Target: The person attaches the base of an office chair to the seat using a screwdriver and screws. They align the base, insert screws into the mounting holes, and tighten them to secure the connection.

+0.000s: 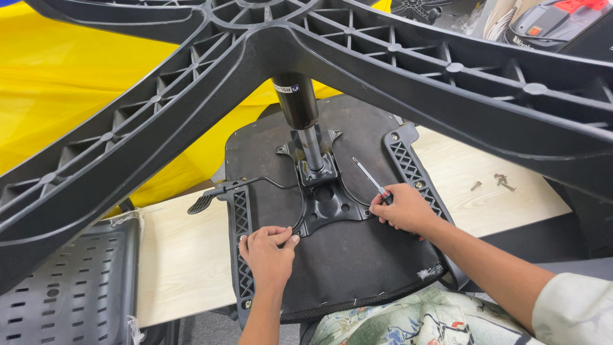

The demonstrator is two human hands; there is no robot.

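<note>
Plainly, the likeliest trouble is the screwdriver [370,182] skating off its mark: it is held low on its handle, its thin shaft slanting up and to the left across the black underside of the chair seat [357,268], and the tip rests near the upper right corner of the metal mechanism plate [322,207] at the centre of the frame; whether it sits in a screw head is too small to tell, so a push at that slant could gouge the fabric-covered seat bottom or jab toward the other hand. A second hazard, in my judgement, is the five-star chair base [408,57] spreading across the whole top of the frame on the gas lift cylinder [297,102]; top-heavy like that, it could tip the upturned seat if the plate gets levered sideways. The right hand [403,209], right of centre, is closed tight round the screwdriver's handle, fingers curled under. The left hand [268,249], lower centre, is half curled, thumb and fingertips pinched together at the plate's lower left edge beside the ribbed armrest bracket [241,239]; whether it pinches anything small I cannot tell. Loose screws [500,182] lie well apart on the pale wooden board [185,255], at right.
</note>
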